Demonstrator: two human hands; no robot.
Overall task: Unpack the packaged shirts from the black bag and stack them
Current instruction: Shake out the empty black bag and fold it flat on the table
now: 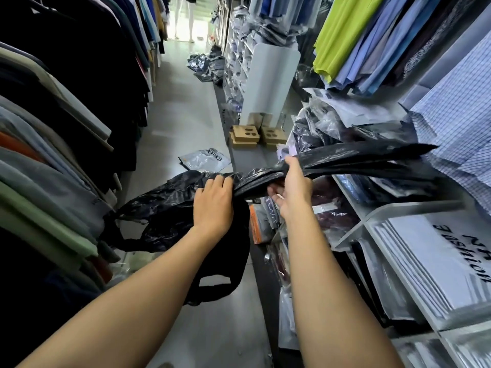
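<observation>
- Both hands grip the black bag: left hand curled over its bunched middle, right hand pinching it just beside, nearer the white shelf.
- Bag's long axis runs from the aisle up across the shelf.
- Packaged shirts are heaped on the shelf beyond the right hand, which probably reaches them first.

head camera | worn at head height, wide-angle | faces forward and down along the aisle floor | left hand, right hand near, mid-frame
</observation>
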